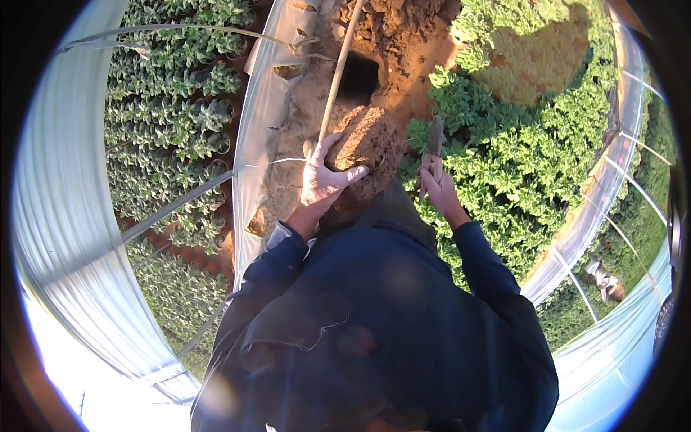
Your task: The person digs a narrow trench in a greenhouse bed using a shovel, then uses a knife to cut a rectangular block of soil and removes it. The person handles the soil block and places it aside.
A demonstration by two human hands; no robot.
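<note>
My left hand is spread against the left side of a large reddish-brown, soil-caked lump, its thumb lying over the near face. Whether the lump is solid earth or covers a tool head I cannot tell. Beside those fingers ends a long wooden pole, which slants up and away; its join to the lump is hidden. To the right, my right hand grips a small tool with a flat, dirty blade, possibly a knife or scraper. The blade points away from me, apart from the lump.
Loose earth lies ahead around a dark hole or shadow. Leafy green plants grow close on the right. On the left, plastic sheeting borders potted plants. Metal hoops cross there. A person is far right.
</note>
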